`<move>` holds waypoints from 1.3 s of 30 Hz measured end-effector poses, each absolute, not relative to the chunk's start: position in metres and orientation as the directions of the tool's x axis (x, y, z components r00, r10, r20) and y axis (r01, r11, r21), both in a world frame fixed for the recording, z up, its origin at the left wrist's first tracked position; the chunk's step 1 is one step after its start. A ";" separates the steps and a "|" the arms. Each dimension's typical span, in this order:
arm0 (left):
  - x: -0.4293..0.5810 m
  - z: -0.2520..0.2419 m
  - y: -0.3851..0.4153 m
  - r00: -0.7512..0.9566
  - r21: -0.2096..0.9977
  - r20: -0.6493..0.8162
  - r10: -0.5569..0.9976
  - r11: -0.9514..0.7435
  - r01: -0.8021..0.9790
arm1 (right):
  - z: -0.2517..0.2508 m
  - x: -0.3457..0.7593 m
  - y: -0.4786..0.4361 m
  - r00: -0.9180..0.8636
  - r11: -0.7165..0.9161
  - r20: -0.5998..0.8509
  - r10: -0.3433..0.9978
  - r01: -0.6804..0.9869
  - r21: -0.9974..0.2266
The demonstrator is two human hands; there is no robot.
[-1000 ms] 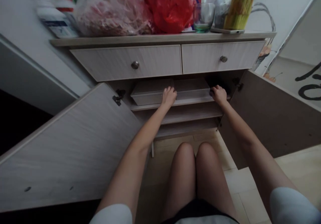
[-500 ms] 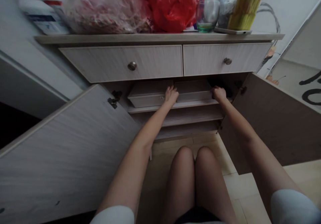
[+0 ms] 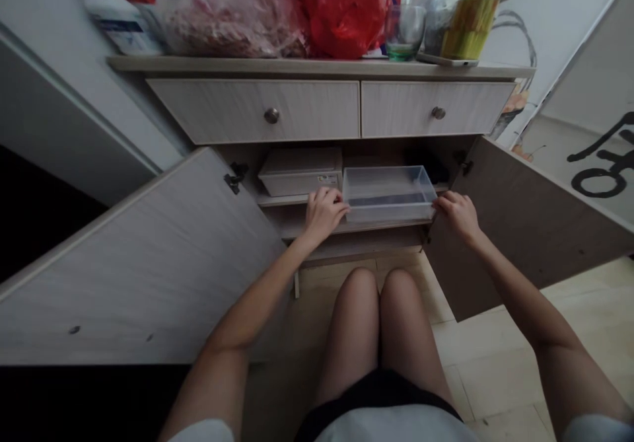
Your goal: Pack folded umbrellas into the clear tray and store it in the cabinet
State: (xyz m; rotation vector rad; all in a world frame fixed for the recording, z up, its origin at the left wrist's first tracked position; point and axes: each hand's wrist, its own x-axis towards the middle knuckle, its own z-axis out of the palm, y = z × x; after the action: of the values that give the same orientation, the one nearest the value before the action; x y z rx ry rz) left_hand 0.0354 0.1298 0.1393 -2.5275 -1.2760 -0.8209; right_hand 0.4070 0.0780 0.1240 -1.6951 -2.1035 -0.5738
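A clear plastic box [image 3: 389, 194] without a lid sticks out from the top shelf of an open wooden cabinet [image 3: 317, 105]. My left hand [image 3: 323, 212] grips its left front corner and my right hand [image 3: 458, 214] grips its right front corner. Both hands are closed on the box. Another box [image 3: 300, 171], pale and lidded, stays on the same shelf to the left.
Both cabinet doors stand wide open, the left door [image 3: 133, 263] and the right door [image 3: 535, 224]. On top sit plastic bags [image 3: 277, 12], a glass [image 3: 403, 32], a bottle [image 3: 121, 22] and a phone [image 3: 448, 61]. My knees [image 3: 379, 296] are close to the lower shelves.
The clear box has slid forward out of the shelf, drawn by both hands. Before, the hands reached deeper inside at its sides.
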 end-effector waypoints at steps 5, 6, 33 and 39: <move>0.006 0.099 0.040 0.438 0.100 0.552 0.709 -0.578 0.810 | 0.096 0.388 -0.003 -0.291 0.309 0.540 0.790 0.949 0.059; 0.002 0.090 0.025 0.429 0.102 0.553 0.715 -0.569 0.816 | 0.090 0.384 -0.016 -0.302 0.327 0.539 0.786 0.944 0.053; -0.011 -0.030 -0.020 -0.123 0.931 0.114 0.986 -0.062 0.360 | 0.042 0.340 -0.070 -0.304 0.342 0.447 0.841 0.940 -0.004; 0.005 -0.036 -0.013 -0.035 0.987 -0.089 0.995 0.093 0.132 | 0.055 0.350 -0.065 -0.321 0.342 0.305 0.896 0.939 -0.016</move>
State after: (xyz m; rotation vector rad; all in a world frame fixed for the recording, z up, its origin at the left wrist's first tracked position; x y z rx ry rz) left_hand 0.0049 -0.0126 -0.0355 -2.3703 -2.6554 -2.1220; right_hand 0.3501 -0.0655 0.0551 -1.6480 -2.3478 -0.2381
